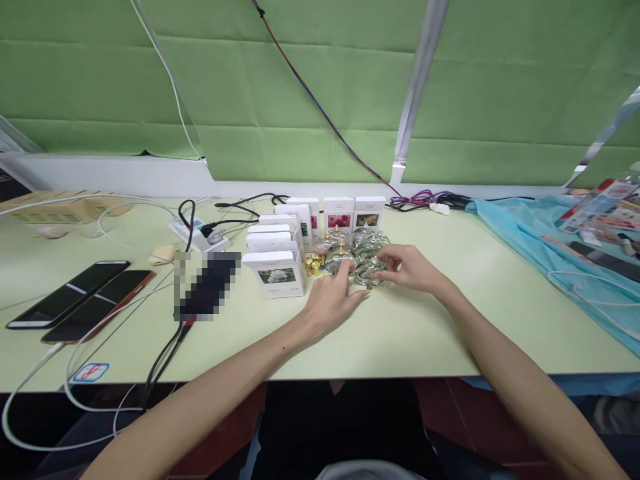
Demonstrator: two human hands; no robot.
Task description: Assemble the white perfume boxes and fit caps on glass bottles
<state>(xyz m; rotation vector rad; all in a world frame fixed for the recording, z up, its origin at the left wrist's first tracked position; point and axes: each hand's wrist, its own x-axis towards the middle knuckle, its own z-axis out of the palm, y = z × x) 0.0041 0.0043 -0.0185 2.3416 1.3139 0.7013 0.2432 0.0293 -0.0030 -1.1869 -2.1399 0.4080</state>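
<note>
Small clear glass bottles (367, 248) with gold necks stand in a close cluster at the middle of the table. My left hand (325, 307) is at the cluster's front left, its thumb stretched out and apart from the index finger, which reaches to a bottle. Its other fingers are partly hidden. From the right, my right hand (411, 268) has its thumb and bent fingers at the sides of a front glass bottle (369, 272). Just left of the bottles lie several gold caps (313, 265). White boxes (275, 275) with flower pictures stand around the left and back of the cluster.
On the left lie two phones (70, 293), a pixelated dark device (213, 283), a power strip (197, 235) and loose white cables. A blue plastic sheet (530, 230) covers the right end, with a bottle (595, 203) on it. Bundled wires (425, 198) run along the back edge.
</note>
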